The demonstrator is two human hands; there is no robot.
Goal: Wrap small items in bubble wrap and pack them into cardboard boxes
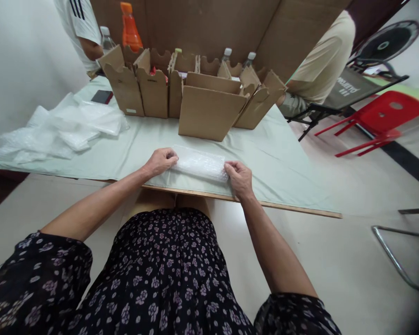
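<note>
A folded piece of clear bubble wrap [199, 163] lies along the near side of the cloth-covered table [143, 135]. My left hand [160, 161] pinches its left end between thumb and fingers. At the opposite end, my right hand [239, 177] grips the wrap's right edge, fingers curled. Both hands are close to the table's front edge. Just beyond the wrap stands an upright brown cardboard box [209, 111]. More bubble wrap sheets [66, 123] lie in a loose heap at the left.
Several cardboard holders [155, 95] stand in a row at the back, with an orange bottle [130, 32] and clear bottles behind. A dark red flat object [102, 97] lies by the heap. People sit beyond on both sides. A red chair [384, 121] stands at right.
</note>
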